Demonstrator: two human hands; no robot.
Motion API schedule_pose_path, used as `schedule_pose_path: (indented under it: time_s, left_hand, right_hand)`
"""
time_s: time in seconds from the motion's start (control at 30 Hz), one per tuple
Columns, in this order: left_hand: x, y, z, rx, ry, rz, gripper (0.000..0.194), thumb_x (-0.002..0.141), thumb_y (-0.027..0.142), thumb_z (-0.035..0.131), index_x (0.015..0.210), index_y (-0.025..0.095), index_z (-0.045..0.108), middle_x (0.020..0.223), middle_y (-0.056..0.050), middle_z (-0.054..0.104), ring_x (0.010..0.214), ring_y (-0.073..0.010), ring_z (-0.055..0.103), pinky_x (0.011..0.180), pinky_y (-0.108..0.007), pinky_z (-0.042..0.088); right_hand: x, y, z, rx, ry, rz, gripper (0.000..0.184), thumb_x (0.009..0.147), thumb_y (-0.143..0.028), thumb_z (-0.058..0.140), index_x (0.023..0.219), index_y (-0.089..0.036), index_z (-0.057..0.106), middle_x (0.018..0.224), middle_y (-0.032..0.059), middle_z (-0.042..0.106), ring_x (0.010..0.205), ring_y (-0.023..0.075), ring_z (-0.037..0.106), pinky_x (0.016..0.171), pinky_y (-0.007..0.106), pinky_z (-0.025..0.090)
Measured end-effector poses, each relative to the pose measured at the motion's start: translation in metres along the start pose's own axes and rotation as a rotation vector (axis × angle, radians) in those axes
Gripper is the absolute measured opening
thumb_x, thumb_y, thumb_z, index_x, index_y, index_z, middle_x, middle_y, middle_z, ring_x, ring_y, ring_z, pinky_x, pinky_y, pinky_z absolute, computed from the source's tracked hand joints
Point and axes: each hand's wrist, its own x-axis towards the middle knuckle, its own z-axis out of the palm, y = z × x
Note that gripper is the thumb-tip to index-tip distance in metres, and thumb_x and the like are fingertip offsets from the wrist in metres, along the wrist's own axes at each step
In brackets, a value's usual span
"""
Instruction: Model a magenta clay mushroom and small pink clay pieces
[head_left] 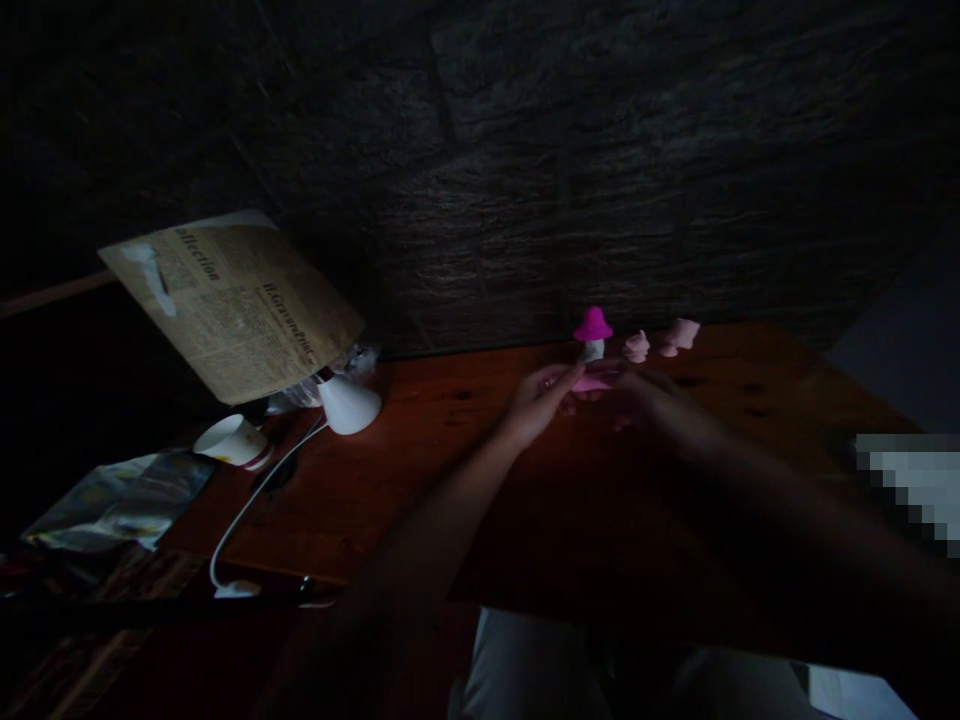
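"Two hands to inspect: how placed?"

"Found near each other above the wooden table (442,410). Left hand (534,402) seen clamped on a soft-looking pink piece (596,381); right hand (652,397) seen at its other side, too dark and blurred to tell whether gripping."

"And the pink piece?"

"Located between the hands, at the fingers."

"Beyond?"

"Noted just past the fingers: mushroom figure (593,328), magenta cap, pale stem. Then, toward the right, small pink figure (637,347) and larger pink figure (681,336), near the far edge by the dark wall (510,200)."

"Room to move?"

"Tight forward. Wider leftward, over wood as far as the white lamp (350,406); paper cup (231,441) recorded past it, near the left edge."
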Motion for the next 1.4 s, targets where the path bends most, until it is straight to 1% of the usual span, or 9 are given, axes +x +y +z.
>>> schedule_pose_path:
  time_s: [0.13, 0.23, 0.33, 0.53, 0.7, 0.87, 1.07, 1.27, 1.4]
  left_hand:
    - [-0.001, -0.001, 0.001, -0.013, 0.038, -0.032, 0.042, 0.073, 0.047, 0.077, 0.101, 0.015, 0.070, 0.070, 0.000, 0.066, 0.055, -0.0072, 0.057, 0.054, -0.020, 0.044]
    - [-0.003, -0.001, 0.003, 0.028, -0.020, -0.009, 0.040, 0.073, 0.044, 0.078, 0.100, 0.014, 0.072, 0.078, -0.004, 0.070, 0.059, -0.0093, 0.061, 0.056, -0.022, 0.046]
    - [-0.005, 0.001, 0.002, 0.073, -0.071, 0.016, 0.038, 0.077, 0.043, 0.076, 0.100, 0.014, 0.073, 0.083, -0.006, 0.073, 0.059, -0.0107, 0.064, 0.056, -0.024, 0.047]
    - [-0.006, 0.001, 0.004, 0.083, -0.061, 0.035, 0.044, 0.076, 0.048, 0.075, 0.102, 0.013, 0.071, 0.083, -0.007, 0.073, 0.056, -0.0111, 0.065, 0.055, -0.024, 0.046]
    - [-0.003, 0.002, 0.009, -0.003, 0.048, -0.009, 0.047, 0.071, 0.049, 0.078, 0.102, 0.015, 0.068, 0.076, -0.002, 0.069, 0.053, -0.0085, 0.062, 0.051, -0.020, 0.044]
    - [0.000, 0.002, 0.002, -0.140, 0.206, -0.059, 0.042, 0.065, 0.046, 0.082, 0.090, 0.017, 0.066, 0.076, 0.000, 0.069, 0.061, -0.0080, 0.062, 0.056, -0.018, 0.046]
    - [0.001, 0.001, 0.000, -0.148, 0.212, -0.066, 0.040, 0.064, 0.046, 0.083, 0.088, 0.018, 0.069, 0.078, 0.000, 0.068, 0.066, -0.0092, 0.060, 0.059, -0.019, 0.047]
    - [0.004, -0.001, 0.001, -0.157, 0.198, 0.016, 0.042, 0.070, 0.051, 0.078, 0.089, 0.015, 0.072, 0.092, -0.007, 0.074, 0.092, -0.0181, 0.068, 0.087, -0.029, 0.050]
    - [0.004, -0.002, 0.000, -0.169, 0.185, -0.003, 0.043, 0.068, 0.051, 0.080, 0.089, 0.014, 0.074, 0.093, -0.007, 0.075, 0.093, -0.0193, 0.069, 0.090, -0.032, 0.049]
  right_hand:
    - [0.004, 0.002, -0.004, -0.047, 0.090, 0.007, 0.036, 0.084, -0.042, 0.061, 0.115, -0.024, 0.065, 0.110, 0.0091, 0.067, 0.075, 0.0183, 0.060, 0.053, 0.027, 0.050]
    - [0.007, 0.003, -0.007, -0.137, 0.076, 0.013, 0.035, 0.087, -0.052, 0.059, 0.100, -0.020, 0.066, 0.087, 0.0086, 0.066, 0.064, 0.0160, 0.057, 0.049, 0.026, 0.047]
    - [0.006, 0.002, -0.009, -0.213, 0.063, -0.021, 0.046, 0.084, -0.063, 0.060, 0.085, -0.018, 0.064, 0.069, 0.0048, 0.060, 0.057, 0.0135, 0.052, 0.046, 0.024, 0.045]
    - [0.002, -0.002, -0.010, -0.276, 0.087, -0.064, 0.052, 0.083, -0.069, 0.059, 0.083, -0.017, 0.063, 0.057, 0.0010, 0.055, 0.049, 0.0120, 0.051, 0.044, 0.023, 0.042]
    - [0.005, 0.000, -0.010, -0.267, 0.102, -0.093, 0.051, 0.082, -0.066, 0.061, 0.088, -0.016, 0.064, 0.066, 0.0035, 0.061, 0.053, 0.0122, 0.054, 0.047, 0.023, 0.045]
    - [0.007, 0.008, -0.010, -0.343, -0.014, -0.142, 0.043, 0.081, -0.055, 0.068, 0.097, -0.016, 0.067, 0.076, 0.0040, 0.066, 0.052, 0.0101, 0.053, 0.045, 0.022, 0.044]
    - [0.006, 0.014, -0.012, -0.415, -0.084, -0.162, 0.038, 0.084, -0.053, 0.064, 0.096, -0.017, 0.066, 0.079, 0.0048, 0.068, 0.060, 0.0134, 0.059, 0.049, 0.024, 0.047]
    - [0.004, 0.011, -0.012, -0.557, -0.113, -0.205, 0.038, 0.086, -0.054, 0.062, 0.084, -0.016, 0.066, 0.072, 0.0038, 0.069, 0.055, 0.0134, 0.060, 0.052, 0.025, 0.045]
    - [0.002, 0.007, -0.010, -0.567, -0.111, -0.220, 0.041, 0.086, -0.057, 0.060, 0.078, -0.017, 0.063, 0.067, 0.0033, 0.068, 0.052, 0.0131, 0.058, 0.052, 0.026, 0.043]
